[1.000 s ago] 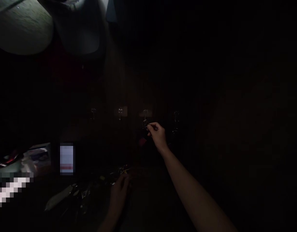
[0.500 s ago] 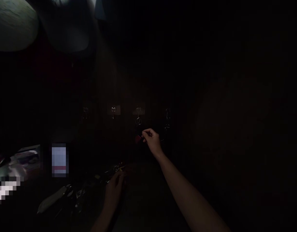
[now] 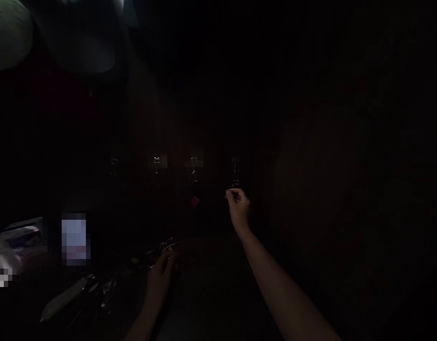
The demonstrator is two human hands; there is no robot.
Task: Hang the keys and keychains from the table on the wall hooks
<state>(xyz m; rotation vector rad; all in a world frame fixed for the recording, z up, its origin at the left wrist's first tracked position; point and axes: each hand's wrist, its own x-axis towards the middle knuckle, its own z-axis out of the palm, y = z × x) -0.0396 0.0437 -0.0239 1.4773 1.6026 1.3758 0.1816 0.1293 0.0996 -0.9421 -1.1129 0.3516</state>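
Observation:
The scene is very dark. My right hand (image 3: 239,208) is closed in a pinch just under the rightmost hook (image 3: 235,163), touching or close beneath a shiny metal piece (image 3: 235,183) hanging there. What its fingertips hold is too dark to make out. Lower down, my left hand (image 3: 159,279) has its fingers curled at a small heap of metal rings and keys (image 3: 165,246) with a yellowish piece; what lies between the fingers is hidden. From the hook left of my right hand hangs a ring (image 3: 194,176) with a small red tag (image 3: 195,202) below it.
Two more hooks, one middle (image 3: 156,160) and one left (image 3: 114,162), line the dark upright surface. A long pale object (image 3: 64,299) and shiny metal bits (image 3: 106,291) lie at lower left. Beyond are a blurred-out bright rectangle (image 3: 74,237) and a plastic package (image 3: 22,241).
My right hand has moved right, from beside the red tag to below the rightmost hook. My left hand stays by the metal heap. The view has shifted slightly right.

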